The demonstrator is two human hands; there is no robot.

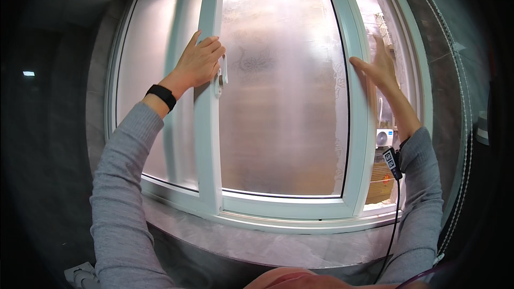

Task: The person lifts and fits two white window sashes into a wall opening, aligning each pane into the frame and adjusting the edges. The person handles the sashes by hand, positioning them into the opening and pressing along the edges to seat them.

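A white-framed sliding window sash with a frosted pane stands in front of me. My left hand is at the sash's left upright, its fingers curled in at the white window handle; the fingertips are partly hidden. On the other side, my right hand holds the sash's right edge. Its thumb lies against the frame's inner face, while the fingers reach through the open gap beyond it. A black band circles my left wrist.
Left of the handle is another frosted pane. Through the right gap an outdoor air-conditioner unit shows. A grey stone sill runs below. A small black device with a cable hangs at my right sleeve; a beaded blind chain hangs farther right.
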